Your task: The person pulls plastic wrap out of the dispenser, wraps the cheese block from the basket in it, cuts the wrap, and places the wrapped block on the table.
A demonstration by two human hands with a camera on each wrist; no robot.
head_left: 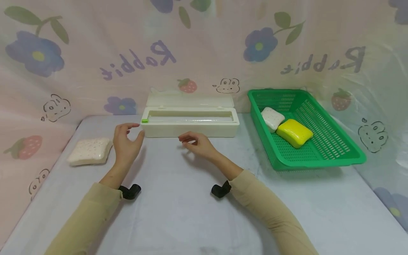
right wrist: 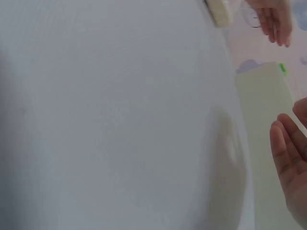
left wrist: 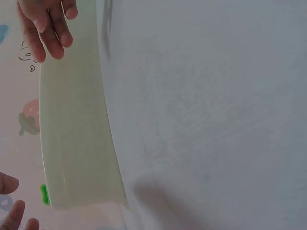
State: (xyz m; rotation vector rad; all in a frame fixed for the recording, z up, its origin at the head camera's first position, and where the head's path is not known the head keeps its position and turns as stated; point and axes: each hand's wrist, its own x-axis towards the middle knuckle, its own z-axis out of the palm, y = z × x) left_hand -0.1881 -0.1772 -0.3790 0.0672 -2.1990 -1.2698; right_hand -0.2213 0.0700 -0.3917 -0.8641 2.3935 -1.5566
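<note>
A long white cling film dispenser (head_left: 191, 130) stands at the back of the table, its clear lid (head_left: 191, 101) raised. A green slide cutter (head_left: 145, 120) sits at its left end. By that end my left hand (head_left: 126, 143) hovers with thumb and fingers apart, holding nothing. My right hand (head_left: 199, 144) is in front of the dispenser's middle, fingers loosely bent, with nothing in it. In the right wrist view the right hand (right wrist: 292, 158) appears beside the dispenser's pale front (right wrist: 268, 143). Left of my left hand lies a speckled off-white, pillow-shaped block (head_left: 90, 151).
At the right stands a green perforated basket (head_left: 318, 163). Inside it are a white speckled block (head_left: 272, 118) and a shiny yellow block (head_left: 294, 132). A patterned curtain (head_left: 204, 53) hangs behind and along both sides of the white-covered table (head_left: 178, 212).
</note>
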